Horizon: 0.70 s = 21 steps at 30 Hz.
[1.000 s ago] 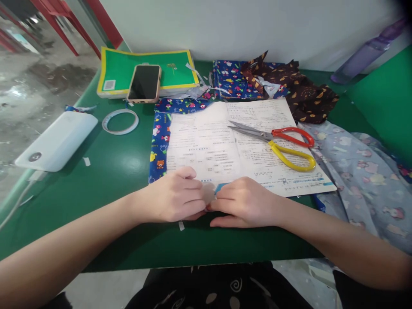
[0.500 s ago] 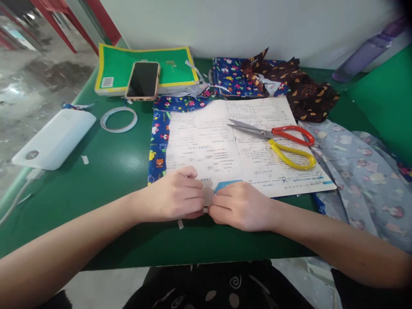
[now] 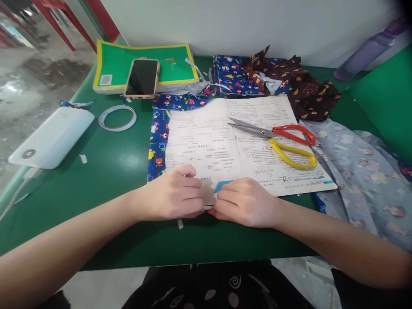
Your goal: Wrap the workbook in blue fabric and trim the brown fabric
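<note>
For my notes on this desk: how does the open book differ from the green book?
The open book shows printed pages; the green book is closed. Scissors rest on the open book; a phone rests on the green book. Both books lie on the table.

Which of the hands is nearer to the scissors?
Right. The right hand is at the near edge of the open book, below-left of the scissors in view; the left hand is there too, farther left.
</note>
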### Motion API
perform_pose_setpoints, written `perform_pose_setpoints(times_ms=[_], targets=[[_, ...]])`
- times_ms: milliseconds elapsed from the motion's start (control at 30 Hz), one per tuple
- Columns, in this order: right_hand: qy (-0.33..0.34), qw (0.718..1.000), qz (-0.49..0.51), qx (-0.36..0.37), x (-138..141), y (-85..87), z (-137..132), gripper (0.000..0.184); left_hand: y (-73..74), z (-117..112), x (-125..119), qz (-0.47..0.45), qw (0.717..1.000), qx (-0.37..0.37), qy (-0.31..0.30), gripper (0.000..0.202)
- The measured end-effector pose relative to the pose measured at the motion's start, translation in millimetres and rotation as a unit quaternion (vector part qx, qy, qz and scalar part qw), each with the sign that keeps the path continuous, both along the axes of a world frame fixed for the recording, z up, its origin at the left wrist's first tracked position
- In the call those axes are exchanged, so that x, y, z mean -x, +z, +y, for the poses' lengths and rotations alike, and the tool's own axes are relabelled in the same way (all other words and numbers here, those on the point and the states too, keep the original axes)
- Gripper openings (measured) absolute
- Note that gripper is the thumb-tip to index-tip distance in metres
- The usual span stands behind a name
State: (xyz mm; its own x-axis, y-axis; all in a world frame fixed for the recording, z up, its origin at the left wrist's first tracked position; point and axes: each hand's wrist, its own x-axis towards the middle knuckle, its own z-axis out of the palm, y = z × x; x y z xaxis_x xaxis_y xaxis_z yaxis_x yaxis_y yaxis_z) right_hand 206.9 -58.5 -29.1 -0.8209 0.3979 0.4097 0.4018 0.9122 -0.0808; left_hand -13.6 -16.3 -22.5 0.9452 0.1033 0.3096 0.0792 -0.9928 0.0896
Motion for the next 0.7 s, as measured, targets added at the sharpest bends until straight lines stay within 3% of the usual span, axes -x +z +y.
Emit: perform_pose_setpoints(times_ms=[300, 500, 700], targets=[[0.018, 0.999, -0.007, 0.026, -6.4, 6.2, 5.1, 0.036, -2.2, 1.6, -0.2, -0.038, 0.999, -0.012, -0.014, 0.029], [0.024, 0.999, -0.012, 0.031, -5.7, 7.2, 7.9, 0.030, -5.5, 1.5, -1.0, -0.036, 0.999, 0.026, -0.010, 0.011], [0.040, 0.995, -0.006, 0.086, -3.6, 6.1, 10.2, 0.024, -5.8, 1.3, -0.7, -0.034, 0.999, -0.002, -0.021, 0.019]])
